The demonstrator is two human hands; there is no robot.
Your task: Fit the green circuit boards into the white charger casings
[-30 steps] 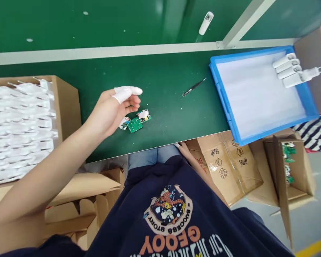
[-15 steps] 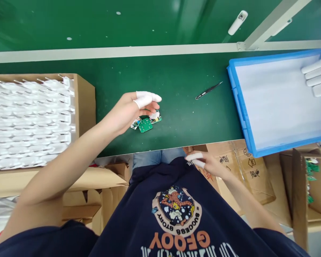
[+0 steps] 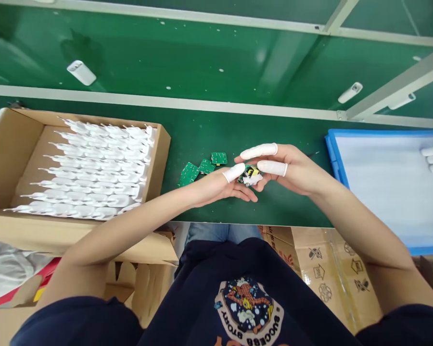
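caution: the circuit board (image 3: 250, 176) appears to be held above the bench (image 3: 292, 211), between the two hands. a drop is possible if either grip loosens, because contact seems limited to the fingertips at the board's edges. excess thumb pressure could bend or dislodge the exposed components on the visible face. if the left wrist swings or lowers, the forearm could disturb the three loose boards (image 3: 206, 166), which lie beside it on the far side.

hand pose: the left hand (image 3: 216, 186) reaches in from the left. its covered thumb lies at the board's left edge; its bare fingers extend below. the left grip is narrow, closed on the board. the right hand (image 3: 292, 166) reaches in from the right. its covered thumb lies at the upper right edge, and its covered index finger arches over the far side. the right grip is likewise narrow, holding the same board. contact underneath is hidden. the blue tray (image 3: 334, 158) stands right of this hand.
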